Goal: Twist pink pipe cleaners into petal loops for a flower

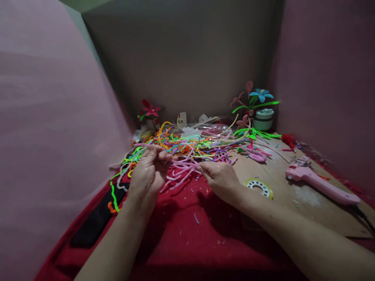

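Observation:
My left hand (150, 171) is closed, its thumb and fingers pinched on a pink pipe cleaner whose end sticks out past the fingertips to the left. My right hand (219, 179), also closed, pinches the right ends of several pink pipe cleaners (184, 168). These fan out to the left between the two hands, above the red cloth. Just behind both hands lies a tangled heap of pipe cleaners (178, 146) in orange, green, purple, blue and other colours. How many strands each hand holds is hidden by the fingers.
A pink glue gun (325, 185) lies on a brown board (281, 210) at right, near a tape roll (259, 187). Pipe-cleaner flowers (260, 94) and a lidded pot (263, 120) stand behind. A black flat object (96, 222) rests left on the red cloth (187, 249).

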The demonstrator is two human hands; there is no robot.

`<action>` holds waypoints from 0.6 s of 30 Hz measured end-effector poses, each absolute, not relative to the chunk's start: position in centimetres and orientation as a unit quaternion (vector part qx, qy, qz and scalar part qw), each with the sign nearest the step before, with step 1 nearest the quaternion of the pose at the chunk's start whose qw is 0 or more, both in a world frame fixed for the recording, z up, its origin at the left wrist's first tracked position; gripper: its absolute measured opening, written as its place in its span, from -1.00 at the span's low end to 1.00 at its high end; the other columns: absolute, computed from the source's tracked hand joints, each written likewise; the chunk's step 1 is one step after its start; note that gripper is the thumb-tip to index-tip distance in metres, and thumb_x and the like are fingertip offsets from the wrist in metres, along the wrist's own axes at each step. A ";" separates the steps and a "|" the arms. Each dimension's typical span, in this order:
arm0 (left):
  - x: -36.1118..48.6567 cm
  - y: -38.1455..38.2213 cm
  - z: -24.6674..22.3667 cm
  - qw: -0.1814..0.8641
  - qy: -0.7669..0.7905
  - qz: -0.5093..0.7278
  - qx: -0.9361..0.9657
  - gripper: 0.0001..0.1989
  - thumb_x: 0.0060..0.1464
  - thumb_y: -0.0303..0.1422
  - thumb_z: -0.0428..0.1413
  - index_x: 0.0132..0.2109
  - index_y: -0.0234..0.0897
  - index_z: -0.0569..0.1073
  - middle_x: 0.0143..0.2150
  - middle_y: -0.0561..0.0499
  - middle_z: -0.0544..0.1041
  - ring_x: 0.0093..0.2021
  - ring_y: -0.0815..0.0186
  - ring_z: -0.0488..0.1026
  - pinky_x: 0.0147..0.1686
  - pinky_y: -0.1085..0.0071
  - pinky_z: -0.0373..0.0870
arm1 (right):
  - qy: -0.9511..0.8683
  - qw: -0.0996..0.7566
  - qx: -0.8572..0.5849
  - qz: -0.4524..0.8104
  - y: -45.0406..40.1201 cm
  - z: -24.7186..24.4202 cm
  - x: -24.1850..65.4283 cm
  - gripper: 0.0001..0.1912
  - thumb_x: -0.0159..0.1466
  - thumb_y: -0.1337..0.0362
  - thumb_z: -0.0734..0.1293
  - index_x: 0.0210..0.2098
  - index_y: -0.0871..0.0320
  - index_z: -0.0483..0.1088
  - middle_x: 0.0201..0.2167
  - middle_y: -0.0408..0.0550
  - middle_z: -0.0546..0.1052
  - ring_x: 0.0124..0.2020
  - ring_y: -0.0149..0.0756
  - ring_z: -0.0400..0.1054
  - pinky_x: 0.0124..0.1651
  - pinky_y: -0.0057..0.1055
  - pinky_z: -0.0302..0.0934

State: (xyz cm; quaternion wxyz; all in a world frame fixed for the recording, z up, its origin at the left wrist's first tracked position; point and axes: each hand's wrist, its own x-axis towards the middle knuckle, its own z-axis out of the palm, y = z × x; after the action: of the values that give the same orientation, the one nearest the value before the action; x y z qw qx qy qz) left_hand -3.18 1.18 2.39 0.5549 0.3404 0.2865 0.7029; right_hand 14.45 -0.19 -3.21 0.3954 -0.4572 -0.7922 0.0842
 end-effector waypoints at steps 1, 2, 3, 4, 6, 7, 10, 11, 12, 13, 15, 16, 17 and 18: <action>-3.8 1.6 2.9 0.564 0.287 0.708 0.314 -0.75 0.16 -0.51 -0.07 -0.47 -0.34 0.34 -0.69 0.16 0.23 -0.65 0.51 0.26 -0.50 0.52 0.33 | -0.790 0.396 -0.462 0.071 0.0 -3.2 14.7 -0.73 0.29 0.25 0.16 -0.32 0.13 0.48 -0.43 -0.08 0.55 -0.42 -0.36 0.39 -0.39 -0.47 0.05; -4.3 2.0 3.3 0.564 0.282 0.719 0.292 -0.74 0.18 -0.52 -0.10 -0.47 -0.35 0.32 -0.71 0.19 0.17 -0.70 0.54 0.19 -0.56 0.57 0.27 | -0.787 0.400 -0.467 0.059 0.2 -3.2 14.9 -0.74 0.29 0.25 0.16 -0.32 0.13 0.47 -0.42 -0.08 0.55 -0.42 -0.36 0.39 -0.39 -0.47 0.04; -4.8 2.3 3.7 0.564 0.274 0.728 0.275 -0.73 0.20 -0.51 -0.12 -0.46 -0.35 0.30 -0.72 0.21 0.13 -0.73 0.56 0.12 -0.64 0.60 0.17 | -0.782 0.404 -0.472 0.045 0.4 -3.1 15.1 -0.73 0.29 0.25 0.15 -0.34 0.13 0.47 -0.43 -0.08 0.55 -0.43 -0.36 0.38 -0.39 -0.46 0.03; -5.2 2.6 4.0 0.571 0.269 0.729 0.264 -0.72 0.21 -0.50 -0.15 -0.46 -0.35 0.27 -0.73 0.21 0.10 -0.75 0.56 0.07 -0.68 0.60 0.10 | -0.778 0.408 -0.477 0.029 0.6 -3.0 15.3 -0.72 0.29 0.25 0.15 -0.36 0.14 0.47 -0.45 -0.07 0.54 -0.44 -0.35 0.37 -0.40 -0.46 0.02; -5.8 3.0 4.5 0.578 0.250 0.737 0.245 -0.69 0.25 -0.48 -0.21 -0.46 -0.34 0.24 -0.73 0.22 0.07 -0.77 0.57 0.00 -0.72 0.59 0.00 | -0.764 0.420 -0.490 0.002 1.0 -2.8 15.8 -0.70 0.29 0.24 0.15 -0.40 0.15 0.46 -0.49 -0.06 0.53 -0.48 -0.35 0.34 -0.41 -0.44 0.00; -6.0 3.2 4.6 0.576 0.240 0.745 0.236 -0.68 0.25 -0.47 -0.24 -0.46 -0.33 0.23 -0.73 0.22 0.06 -0.77 0.57 -0.01 -0.72 0.59 -0.01 | -0.751 0.437 -0.495 0.002 1.2 -2.6 16.1 -0.70 0.29 0.23 0.14 -0.40 0.15 0.46 -0.50 -0.07 0.51 -0.50 -0.36 0.32 -0.41 -0.43 -0.01; -6.6 3.5 5.0 0.545 0.213 0.787 0.198 -0.66 0.27 -0.43 -0.26 -0.46 -0.33 0.22 -0.74 0.22 0.04 -0.76 0.56 -0.01 -0.70 0.59 0.02 | -0.669 0.534 -0.514 0.061 1.7 -2.0 16.8 -0.71 0.29 0.20 0.15 -0.34 0.16 0.45 -0.55 -0.10 0.45 -0.52 -0.38 0.24 -0.40 -0.44 0.00; -6.7 3.6 5.1 0.531 0.207 0.800 0.187 -0.65 0.27 -0.43 -0.26 -0.47 -0.32 0.22 -0.75 0.21 0.04 -0.76 0.56 0.00 -0.70 0.59 0.03 | -0.634 0.568 -0.516 0.092 1.7 -1.9 16.9 -0.71 0.28 0.18 0.15 -0.34 0.18 0.44 -0.57 -0.12 0.41 -0.53 -0.39 0.21 -0.41 -0.44 0.00; -6.8 3.6 5.2 0.521 0.200 0.810 0.180 -0.65 0.27 -0.44 -0.26 -0.48 -0.32 0.22 -0.75 0.21 0.05 -0.76 0.56 0.01 -0.69 0.59 0.04 | -0.606 0.596 -0.512 0.128 1.7 -1.8 16.9 -0.71 0.28 0.17 0.15 -0.35 0.19 0.43 -0.61 -0.15 0.36 -0.54 -0.40 0.18 -0.42 -0.45 0.00; -6.8 3.6 5.2 0.514 0.192 0.817 0.178 -0.64 0.27 -0.44 -0.26 -0.48 -0.32 0.22 -0.75 0.20 0.05 -0.75 0.56 0.02 -0.69 0.59 0.05 | -0.582 0.617 -0.502 0.168 1.5 -1.7 16.7 -0.71 0.27 0.17 0.16 -0.37 0.20 0.42 -0.64 -0.17 0.30 -0.57 -0.42 0.14 -0.45 -0.45 0.00; -6.5 3.6 5.1 0.512 0.175 0.819 0.190 -0.65 0.26 -0.42 -0.23 -0.49 -0.32 0.23 -0.74 0.19 0.07 -0.74 0.55 0.04 -0.67 0.59 0.07 | -0.582 0.613 -0.461 0.269 0.9 -1.9 15.9 -0.70 0.25 0.15 0.17 -0.39 0.21 0.43 -0.68 -0.21 0.24 -0.60 -0.44 0.10 -0.48 -0.45 0.00; -6.2 3.5 4.9 0.514 0.168 0.817 0.200 -0.66 0.26 -0.40 -0.21 -0.49 -0.32 0.24 -0.73 0.19 0.09 -0.73 0.55 0.06 -0.66 0.58 0.09 | -0.597 0.590 -0.435 0.326 0.6 -2.0 15.3 -0.71 0.23 0.15 0.20 -0.40 0.22 0.43 -0.68 -0.21 0.26 -0.61 -0.45 0.11 -0.48 -0.45 0.01; -5.7 3.3 4.6 0.521 0.165 0.810 0.212 -0.67 0.25 -0.38 -0.19 -0.48 -0.33 0.25 -0.71 0.19 0.10 -0.71 0.54 0.09 -0.64 0.57 0.10 | -0.615 0.556 -0.398 0.394 0.1 -2.2 14.7 -0.71 0.22 0.15 0.21 -0.36 0.24 0.44 -0.63 -0.17 0.33 -0.60 -0.45 0.14 -0.47 -0.45 0.05; -5.1 3.1 4.2 0.524 0.164 0.806 0.223 -0.69 0.24 -0.39 -0.16 -0.47 -0.33 0.26 -0.70 0.19 0.11 -0.70 0.55 0.10 -0.64 0.57 0.10 | -0.609 0.542 -0.363 0.451 -0.3 -2.3 14.0 -0.70 0.22 0.14 0.21 -0.29 0.24 0.44 -0.57 -0.13 0.39 -0.59 -0.45 0.17 -0.46 -0.44 0.08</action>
State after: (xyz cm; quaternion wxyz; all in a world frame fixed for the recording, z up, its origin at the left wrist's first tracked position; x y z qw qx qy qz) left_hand -5.09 3.13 4.23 0.5236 0.2228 0.1636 0.8059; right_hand 14.04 -0.27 -2.30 0.5423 -0.3633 -0.6087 0.4509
